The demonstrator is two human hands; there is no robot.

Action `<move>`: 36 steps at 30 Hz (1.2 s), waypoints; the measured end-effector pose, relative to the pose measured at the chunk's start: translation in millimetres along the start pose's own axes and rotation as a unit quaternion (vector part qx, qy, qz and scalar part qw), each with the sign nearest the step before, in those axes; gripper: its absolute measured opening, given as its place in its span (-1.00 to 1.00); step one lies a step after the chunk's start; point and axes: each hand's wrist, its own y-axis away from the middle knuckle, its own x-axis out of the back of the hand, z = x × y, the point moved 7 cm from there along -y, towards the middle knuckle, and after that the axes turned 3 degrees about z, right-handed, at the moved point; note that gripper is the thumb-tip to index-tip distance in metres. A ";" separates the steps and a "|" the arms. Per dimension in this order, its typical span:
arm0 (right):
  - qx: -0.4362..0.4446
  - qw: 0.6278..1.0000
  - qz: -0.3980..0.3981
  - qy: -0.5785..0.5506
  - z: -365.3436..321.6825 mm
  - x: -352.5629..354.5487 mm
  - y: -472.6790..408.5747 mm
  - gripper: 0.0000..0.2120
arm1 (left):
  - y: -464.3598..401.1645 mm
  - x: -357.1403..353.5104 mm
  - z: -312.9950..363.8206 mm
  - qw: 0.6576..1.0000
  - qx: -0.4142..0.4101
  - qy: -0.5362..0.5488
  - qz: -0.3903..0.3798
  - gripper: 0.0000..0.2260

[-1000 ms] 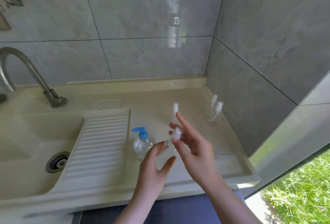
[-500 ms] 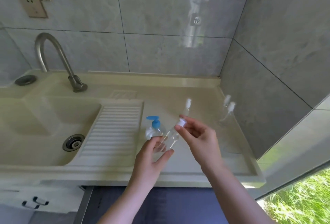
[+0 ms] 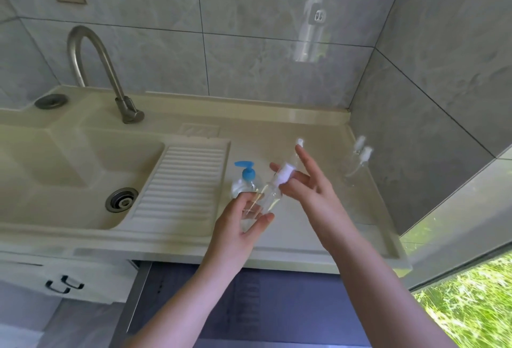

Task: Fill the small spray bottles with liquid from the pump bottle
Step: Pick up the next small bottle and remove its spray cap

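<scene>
At the far left of the bench [image 3: 318,131], a sink basin [image 3: 69,170] with a round drain [image 3: 122,199] is recessed. A curved metal faucet [image 3: 94,70] is mounted at the bench's rear edge behind the basin. A ribbed washboard slope [image 3: 180,192] is located along the basin's right side.

Just right of the washboard, near the middle of the bench, the pump bottle [image 3: 245,181] with a blue pump head is seen standing upright. It is partly hidden by the left hand [image 3: 241,225].

A clear small spray bottle [image 3: 273,195] is held tilted above the bench's front half, its white cap [image 3: 285,174] pointing up and to the right. Its lower body is gripped by the left hand, with thumb and fingers curled round it. The white cap is touched by the right hand [image 3: 310,192], whose fingers are largely extended; whether the cap is actually pinched cannot be told.

A second spray bottle [image 3: 299,143] is seen behind the right hand's fingertips, only its white top clearly visible.

At the bench's right edge, against the side wall, two more spray bottles [image 3: 360,159] are standing close together, blurred.
</scene>
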 end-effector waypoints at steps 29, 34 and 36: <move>0.014 1.000 0.015 0.023 3.9 -11.0 0.2 -0.34 | 18.0 23.1 -12.5 1.000 0.000 -0.001 0.012 -0.74; 0.046 0.999 0.003 0.011 -7.9 -5.3 -7.5 -0.40 | 12.8 24.9 -19.5 1.000 0.007 0.004 0.000 -0.75; 0.052 0.999 0.008 -0.002 -11.8 0.2 -12.0 -0.40 | 10.5 26.5 -23.3 1.000 0.010 -0.001 0.000 -0.76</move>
